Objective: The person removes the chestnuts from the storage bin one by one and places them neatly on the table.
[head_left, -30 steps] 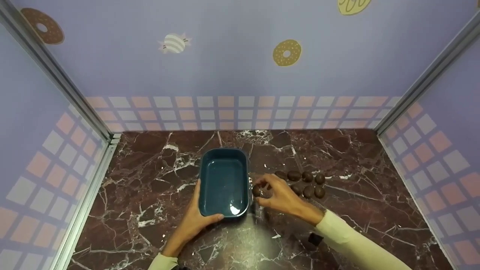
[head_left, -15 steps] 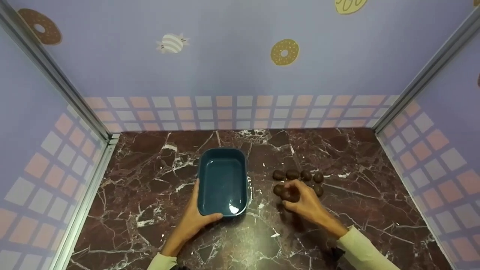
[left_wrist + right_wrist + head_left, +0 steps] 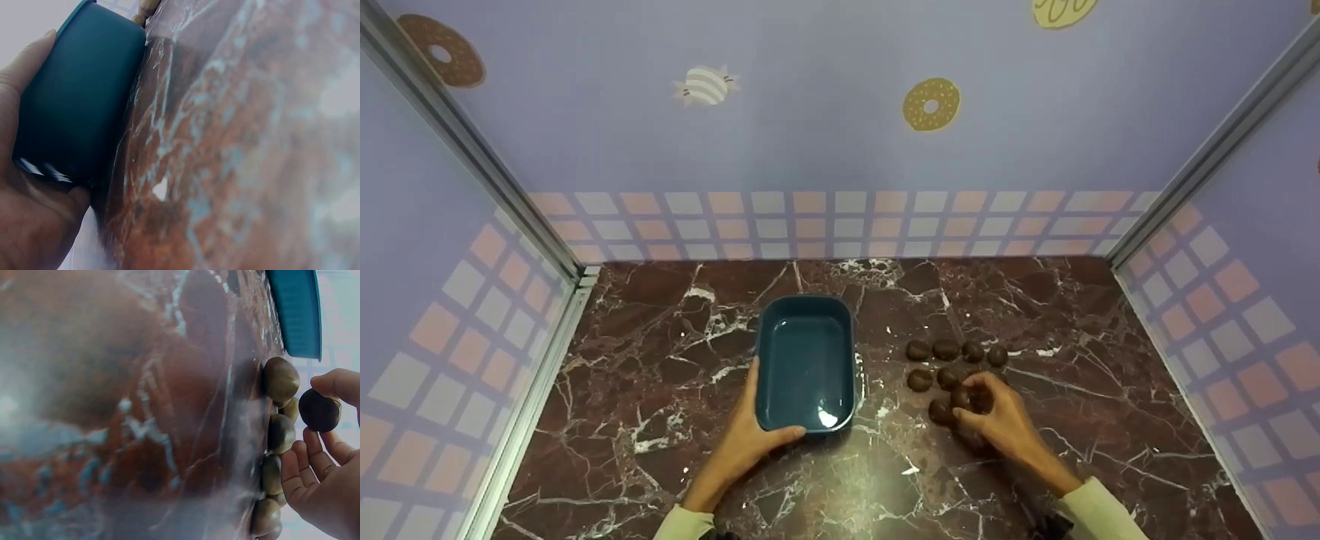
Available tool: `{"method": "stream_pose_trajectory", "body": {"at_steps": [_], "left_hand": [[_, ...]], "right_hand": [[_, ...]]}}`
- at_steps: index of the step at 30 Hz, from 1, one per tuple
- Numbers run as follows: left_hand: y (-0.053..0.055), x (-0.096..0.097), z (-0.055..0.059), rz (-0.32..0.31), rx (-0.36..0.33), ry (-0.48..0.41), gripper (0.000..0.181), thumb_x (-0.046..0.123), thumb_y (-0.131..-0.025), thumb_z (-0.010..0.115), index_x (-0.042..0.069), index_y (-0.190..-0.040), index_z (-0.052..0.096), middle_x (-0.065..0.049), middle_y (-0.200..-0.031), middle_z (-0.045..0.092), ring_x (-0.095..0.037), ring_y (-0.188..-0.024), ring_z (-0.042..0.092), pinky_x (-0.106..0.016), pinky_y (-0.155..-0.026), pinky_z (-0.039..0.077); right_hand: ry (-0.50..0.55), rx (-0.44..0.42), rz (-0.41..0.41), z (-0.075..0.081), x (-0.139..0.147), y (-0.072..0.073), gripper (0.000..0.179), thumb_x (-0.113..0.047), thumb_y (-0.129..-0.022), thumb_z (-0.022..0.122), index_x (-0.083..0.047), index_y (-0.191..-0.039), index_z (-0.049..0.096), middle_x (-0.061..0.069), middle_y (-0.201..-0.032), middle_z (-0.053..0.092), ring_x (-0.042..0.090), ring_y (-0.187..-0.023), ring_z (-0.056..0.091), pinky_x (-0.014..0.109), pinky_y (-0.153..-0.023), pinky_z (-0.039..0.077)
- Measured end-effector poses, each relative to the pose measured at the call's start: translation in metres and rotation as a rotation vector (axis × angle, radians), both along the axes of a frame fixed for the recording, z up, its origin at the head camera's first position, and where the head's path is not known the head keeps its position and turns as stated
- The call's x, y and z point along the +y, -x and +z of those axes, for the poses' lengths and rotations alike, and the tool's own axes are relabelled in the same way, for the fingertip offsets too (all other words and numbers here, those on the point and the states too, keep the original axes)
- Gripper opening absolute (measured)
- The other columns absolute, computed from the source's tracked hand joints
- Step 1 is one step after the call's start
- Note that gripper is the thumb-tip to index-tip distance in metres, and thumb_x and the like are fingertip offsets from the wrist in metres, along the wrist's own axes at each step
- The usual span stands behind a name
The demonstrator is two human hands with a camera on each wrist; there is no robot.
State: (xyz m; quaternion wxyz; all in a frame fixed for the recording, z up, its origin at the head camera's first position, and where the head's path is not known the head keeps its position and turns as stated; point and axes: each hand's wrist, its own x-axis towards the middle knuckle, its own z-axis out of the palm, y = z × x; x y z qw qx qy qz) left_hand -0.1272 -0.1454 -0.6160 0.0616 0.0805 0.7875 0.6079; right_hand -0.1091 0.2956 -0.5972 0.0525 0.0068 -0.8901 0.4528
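Note:
My left hand (image 3: pixel 754 424) grips the near left corner of a deep teal rectangular baking dish (image 3: pixel 761 367); the thumb lies along its near side. Nothing lies in the dish. To its right, my right hand (image 3: pixel 1001 420) pinches a glossy dark brown chestnut (image 3: pixel 319 409) between thumb and fingertips. It is held beside other chestnuts, close over the table. A back row of chestnuts (image 3: pixel 946 349) lies just beyond the hand. Nearer are a chestnut (image 3: pixel 919 380) at the left and another chestnut (image 3: pixel 940 411) in front. My fingers hide part of the group.
The table (image 3: pixel 697 450) has a dark red marble pattern with white veins and glare in front of the dish. A lilac back wall (image 3: pixel 825 150) and side walls with metal corner strips (image 3: pixel 472 127) enclose it.
My right hand has moved right, from beside the dish to the chestnuts. One chestnut now lies at the group's left and another at its front. My left hand stays on the dish.

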Motion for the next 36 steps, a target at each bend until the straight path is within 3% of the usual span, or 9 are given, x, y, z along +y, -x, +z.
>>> {"method": "stream_pose_trajectory", "body": {"at_steps": [12,22,32,36], "left_hand": [[-0.003,0.003,-0.001,-0.014,-0.006,-0.011,0.144,0.026,-0.078,0.103,0.015,-0.179,0.0,-0.017,-0.184,0.003,-0.044,-0.168,0.007,-0.071,-0.13,0.01],[-0.001,0.0,0.0,-0.007,0.02,0.04,0.147,0.027,-0.075,0.105,0.012,-0.179,0.001,-0.02,-0.184,0.002,-0.047,-0.168,0.006,-0.071,-0.13,0.007],[0.0,-0.005,0.002,-0.049,0.122,0.103,0.15,0.038,-0.073,0.105,0.008,-0.178,0.002,-0.023,-0.183,0.004,-0.049,-0.167,0.009,-0.074,-0.128,0.016],[0.0,-0.01,0.005,-0.063,0.158,0.169,0.144,0.048,-0.081,0.099,0.009,-0.178,0.0,-0.026,-0.183,0.002,-0.051,-0.166,0.009,-0.077,-0.126,0.019]], "right_hand": [[-0.044,0.029,-0.002,-0.009,0.014,-0.016,0.042,-0.002,-0.083,0.094,-0.01,-0.12,0.077,0.002,-0.114,0.076,0.027,-0.106,0.072,0.046,-0.098,0.056],[-0.062,-0.026,-0.018,-0.016,0.018,-0.02,0.044,-0.001,-0.082,0.095,-0.01,-0.121,0.076,0.006,-0.112,0.075,0.027,-0.107,0.07,0.05,-0.1,0.054],[-0.078,0.067,-0.01,-0.017,0.021,-0.019,0.043,0.004,-0.078,0.096,-0.008,-0.116,0.079,0.004,-0.105,0.076,0.025,-0.09,0.07,0.036,-0.083,0.058],[-0.109,0.107,0.002,-0.017,0.022,-0.017,0.043,0.003,-0.078,0.097,-0.007,-0.116,0.079,0.003,-0.105,0.074,0.024,-0.091,0.069,0.035,-0.082,0.058]]}}
